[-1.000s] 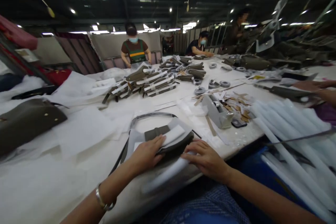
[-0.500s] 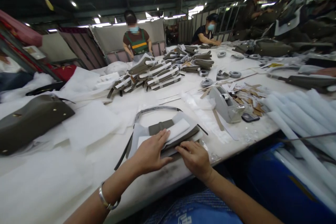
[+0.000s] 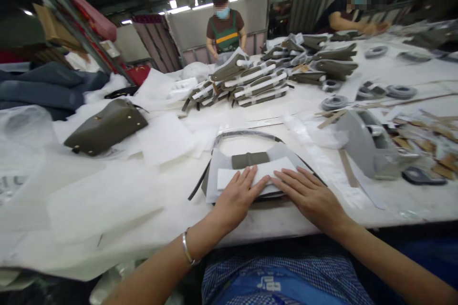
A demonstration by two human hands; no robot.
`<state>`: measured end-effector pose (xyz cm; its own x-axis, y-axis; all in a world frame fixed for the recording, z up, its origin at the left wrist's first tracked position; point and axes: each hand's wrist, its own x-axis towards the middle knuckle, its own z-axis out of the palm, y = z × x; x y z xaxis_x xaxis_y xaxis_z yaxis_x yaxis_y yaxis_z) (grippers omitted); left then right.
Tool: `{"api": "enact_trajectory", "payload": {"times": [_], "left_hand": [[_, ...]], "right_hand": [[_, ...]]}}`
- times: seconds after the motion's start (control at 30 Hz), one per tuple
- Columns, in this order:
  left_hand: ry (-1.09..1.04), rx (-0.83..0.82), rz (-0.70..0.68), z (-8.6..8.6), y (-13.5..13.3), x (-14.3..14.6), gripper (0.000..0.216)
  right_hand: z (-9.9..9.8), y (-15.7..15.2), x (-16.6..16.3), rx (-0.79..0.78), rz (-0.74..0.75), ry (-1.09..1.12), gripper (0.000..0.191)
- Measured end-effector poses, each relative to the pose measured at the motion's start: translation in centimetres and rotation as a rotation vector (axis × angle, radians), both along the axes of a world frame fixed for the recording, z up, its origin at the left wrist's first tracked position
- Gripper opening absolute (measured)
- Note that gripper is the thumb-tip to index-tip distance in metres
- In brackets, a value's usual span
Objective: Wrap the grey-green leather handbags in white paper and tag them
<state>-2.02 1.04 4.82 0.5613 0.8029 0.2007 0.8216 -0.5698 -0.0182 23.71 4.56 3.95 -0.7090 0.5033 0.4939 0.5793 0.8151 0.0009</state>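
A flat olive-grey bag piece wrapped in white foam sheet lies at the near edge of the white table, with a dark strap looping behind it. My left hand lies flat on the white wrapping, fingers stretched out. My right hand rests flat beside it on the wrapping's right part, fingers also extended. Neither hand holds anything.
A finished olive bag lies at the left on white sheets. A grey tape dispenser stands at the right. Stacks of wrapped pieces and tape rolls fill the table's far part. Two people work at the far side.
The view has swung to the left. Both hands have flattened onto the wrapped piece; a second ago my right hand was pressing a white roll at the table's edge.
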Motion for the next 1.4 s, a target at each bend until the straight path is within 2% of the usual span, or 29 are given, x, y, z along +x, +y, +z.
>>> {"api": "enact_trajectory", "payload": {"times": [0.1,0.2,0.37,0.5,0.63,0.67,0.73,0.77,0.83,0.93,1.0,1.07,1.2,1.27,1.4], "left_hand": [[-0.001,0.005,-0.020,0.0,0.2,-0.2,0.060],[-0.018,-0.013,-0.064,0.3,0.6,-0.7,0.055],[-0.019,-0.025,-0.020,0.3,0.4,0.4,0.057],[0.012,0.046,0.086,-0.9,-0.2,2.4,0.048],[0.012,0.114,0.102,-2.0,-0.3,2.7,0.049],[0.003,0.123,0.100,-2.2,-0.3,2.5,0.052],[-0.015,0.138,0.095,-2.3,-0.2,2.3,0.058],[-0.020,0.143,0.093,-2.4,-0.1,2.2,0.061],[-0.022,0.154,0.092,-2.5,-0.1,2.1,0.066],[-0.023,0.207,0.086,-2.7,-0.1,2.1,0.067],[-0.025,0.255,0.080,-2.9,-0.1,2.1,0.066],[-0.026,0.294,0.073,-3.1,-0.1,2.0,0.065],[-0.035,0.349,0.057,-3.5,-0.1,1.6,0.064],[-0.046,0.370,0.053,-3.7,-0.2,1.4,0.064],[-0.068,0.386,0.074,-3.8,-0.4,1.4,0.067]], "right_hand": [[-1.6,0.6,0.2,0.022,-0.020,0.035,0.058],[-2.3,0.3,0.2,0.069,-0.047,0.071,0.058],[-2.2,-0.1,-0.4,0.115,-0.065,0.070,0.054],[-2.1,-0.4,-0.8,0.082,-0.100,0.121,0.051],[-1.3,-1.7,0.4,-0.015,-0.059,0.218,0.044],[-1.2,-2.3,1.0,-0.034,-0.087,0.291,0.040],[-1.1,-3.5,2.3,-0.082,-0.257,0.472,0.029],[-1.3,-4.1,2.9,-0.136,-0.373,0.552,0.024],[-1.7,-4.8,3.7,-0.344,-0.546,0.659,0.021],[-2.3,-4.6,3.8,-0.759,-0.575,0.711,0.037],[-2.3,-3.6,3.3,-0.933,-0.570,0.704,0.049],[-2.1,-2.6,2.8,-1.029,-0.570,0.682,0.050],[-1.0,-1.4,2.1,-1.138,-0.494,0.742,0.036],[-0.3,-1.7,1.5,-1.194,-0.434,0.886,0.036],[1.4,-2.5,-0.5,-1.312,-0.361,1.285,0.048]]}}
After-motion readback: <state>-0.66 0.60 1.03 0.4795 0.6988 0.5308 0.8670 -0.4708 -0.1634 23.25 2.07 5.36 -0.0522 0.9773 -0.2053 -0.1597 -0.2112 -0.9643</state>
